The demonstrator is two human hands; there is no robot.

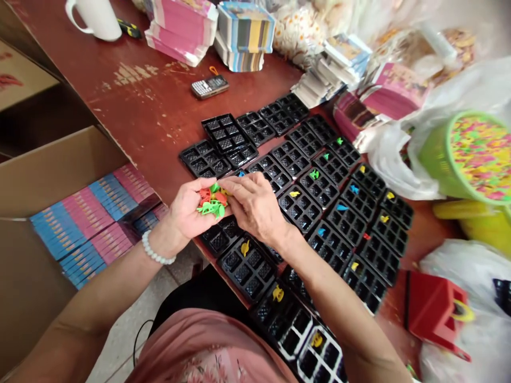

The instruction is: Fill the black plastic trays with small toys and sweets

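Observation:
My left hand (pixel 187 211), a beaded bracelet on its wrist, is cupped palm up around a small heap of plastic figures (pixel 214 204) in green, red and yellow. Over the heap's right side, my right hand (pixel 255 208) has its fingers pinched together, and what lies between the fingertips is hidden. Below and right of both hands, rows of black compartment trays (pixel 243 272) cover the table. Several trays bear one small figure, such as a yellow figure (pixel 245 248), a green figure (pixel 314 174) and a blue figure (pixel 342 208).
A green bucket (pixel 435 154) full of small coloured pieces stands at right, near a red tape dispenser (pixel 433 308). Card stacks (pixel 245 34), a phone (pixel 209 86) and a white mug (pixel 98 18) sit farther back. At left is an open carton (pixel 59 165) of pink and blue packs.

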